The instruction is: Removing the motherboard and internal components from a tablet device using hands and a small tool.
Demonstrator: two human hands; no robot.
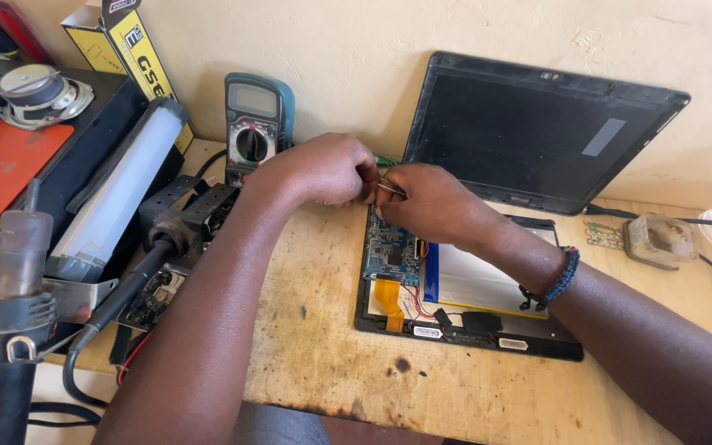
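My right hand (426,202) pinches tweezers (391,189) over the opened tablet's circuit board (391,251); my left hand (323,169) is curled shut beside it, touching

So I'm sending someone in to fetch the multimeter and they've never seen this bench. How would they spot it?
Start at the black panel leaning on the cream wall, then look left past the two hands. The multimeter stands upright against the wall beside a yellow box. It alone has a teal case, a grey screen and a round black dial.

Hands (372,185), perhaps tweezers (391,189), over circuit board (391,251)
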